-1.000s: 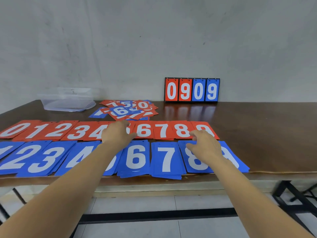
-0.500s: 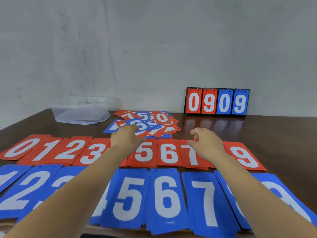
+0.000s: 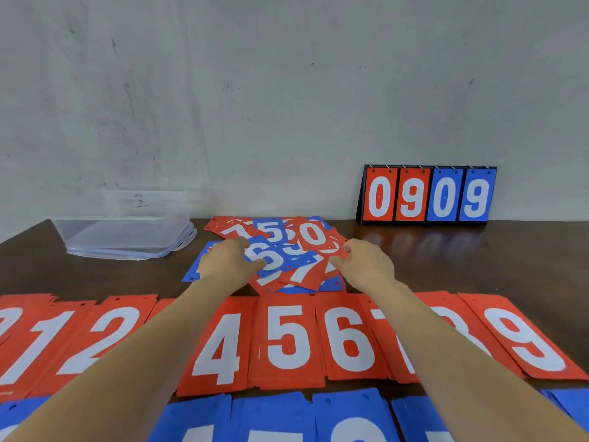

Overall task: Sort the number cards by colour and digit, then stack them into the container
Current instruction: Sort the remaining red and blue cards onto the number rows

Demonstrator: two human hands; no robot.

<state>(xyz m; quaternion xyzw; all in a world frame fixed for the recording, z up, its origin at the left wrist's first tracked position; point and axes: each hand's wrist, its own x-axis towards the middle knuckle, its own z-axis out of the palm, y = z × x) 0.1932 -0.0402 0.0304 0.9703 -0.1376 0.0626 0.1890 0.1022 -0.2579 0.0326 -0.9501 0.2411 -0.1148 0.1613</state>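
Sorting seems mostly done: red row (image 3: 287, 342) and blue row (image 3: 271, 416) cross the lower frame; mixed pile (image 3: 306, 250) waits at centre, container (image 3: 121, 231) at upper left seems without cards. Left hand (image 3: 229, 263) and right hand (image 3: 366, 266) touch the pile, fingers curled; grip unclear.

The left grip (image 3: 229, 263) and right grip (image 3: 366, 266) are bare hands on long, smooth, bare forearms (image 3: 134, 355).

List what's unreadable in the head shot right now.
All head view.
- Red row: digit between 2 and 4 hidden by left forearm; 7 and 8 partly by right forearm.
- Blue row: digits cut off by bottom edge.
- Loose pile: lower cards buried under top ones.
- Left hand, right hand: both at the pile; grip not discernible.
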